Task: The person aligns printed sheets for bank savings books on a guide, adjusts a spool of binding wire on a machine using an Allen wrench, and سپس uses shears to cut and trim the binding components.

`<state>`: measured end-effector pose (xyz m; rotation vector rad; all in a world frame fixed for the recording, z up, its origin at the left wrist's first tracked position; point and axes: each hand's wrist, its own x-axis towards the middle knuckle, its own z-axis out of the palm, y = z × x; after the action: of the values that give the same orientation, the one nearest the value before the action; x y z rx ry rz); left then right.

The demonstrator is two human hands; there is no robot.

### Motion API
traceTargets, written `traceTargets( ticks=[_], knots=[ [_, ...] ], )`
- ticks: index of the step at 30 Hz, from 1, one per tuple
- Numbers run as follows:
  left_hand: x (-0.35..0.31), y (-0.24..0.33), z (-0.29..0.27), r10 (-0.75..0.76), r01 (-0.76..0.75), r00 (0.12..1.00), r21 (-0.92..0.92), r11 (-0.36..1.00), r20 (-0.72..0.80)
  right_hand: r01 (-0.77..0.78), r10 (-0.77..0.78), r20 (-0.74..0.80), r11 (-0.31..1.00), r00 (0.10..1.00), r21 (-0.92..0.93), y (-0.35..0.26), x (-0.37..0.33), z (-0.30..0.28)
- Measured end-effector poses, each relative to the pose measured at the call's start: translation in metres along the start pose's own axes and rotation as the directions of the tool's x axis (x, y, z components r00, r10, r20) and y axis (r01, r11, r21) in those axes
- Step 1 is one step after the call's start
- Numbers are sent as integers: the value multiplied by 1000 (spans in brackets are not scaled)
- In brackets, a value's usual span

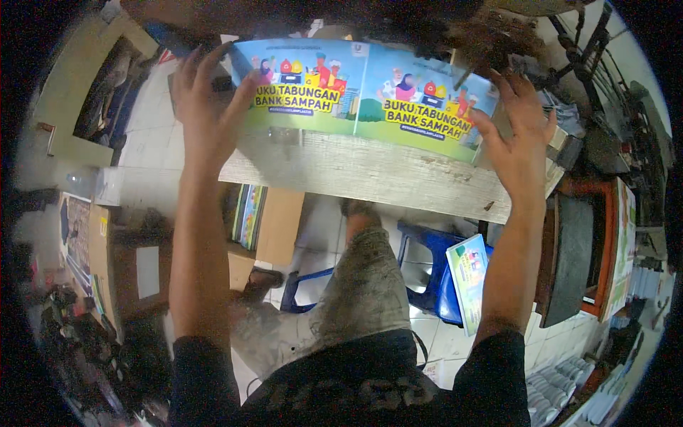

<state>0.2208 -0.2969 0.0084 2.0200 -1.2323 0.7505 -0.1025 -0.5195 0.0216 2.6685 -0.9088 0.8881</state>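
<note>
A wide, colourful printed sheet [358, 107] lies across the far part of a pale wooden board [320, 167]. Two matching cover pictures with cartoon figures, blue sky and green ground sit side by side on it; a vertical line parts them. My left hand [206, 107] grips the sheet's left end, its thumb on the printed face and its fingers along the edge. At the opposite end, my right hand [518, 121] holds the right edge in the same manner. Some of the fingertips of both hands are hidden or blurred.
Below the board stands a blue plastic stool [427, 285] with a stack of similar printed sheets [468, 281] on it. An open cardboard box [281, 224] holding booklets is at left of my legs. A dark-topped wooden piece [573, 260] stands at right, near several white bundles [562, 384].
</note>
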Motion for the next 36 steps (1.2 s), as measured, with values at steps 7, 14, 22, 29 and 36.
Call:
traceTargets(
  ticks=[7, 14, 22, 29, 36],
  knots=[
    [-3, -4, -2, 8, -8, 1000, -16, 1000, 5, 51, -51, -3, 998, 999, -28, 6, -1, 4],
    [-3, -3, 3, 54, -53, 999, 39, 998, -7, 1, -1, 12, 999, 1000, -47, 3, 1, 3],
    [-4, -7, 1, 64, -65, 998, 64, 996, 11, -74, 72, -60, 997, 996, -29, -11, 3, 1],
    [-1, -35, -15, 63, -75, 996, 179, 981, 68, 31, -34, -96, 999, 995, -33, -36, 9, 14],
    [-7, -50, -26, 23, -65, 993, 359, 931, 120, 58, -59, -75, 998, 995, -9, -55, 17, 14]
  ],
)
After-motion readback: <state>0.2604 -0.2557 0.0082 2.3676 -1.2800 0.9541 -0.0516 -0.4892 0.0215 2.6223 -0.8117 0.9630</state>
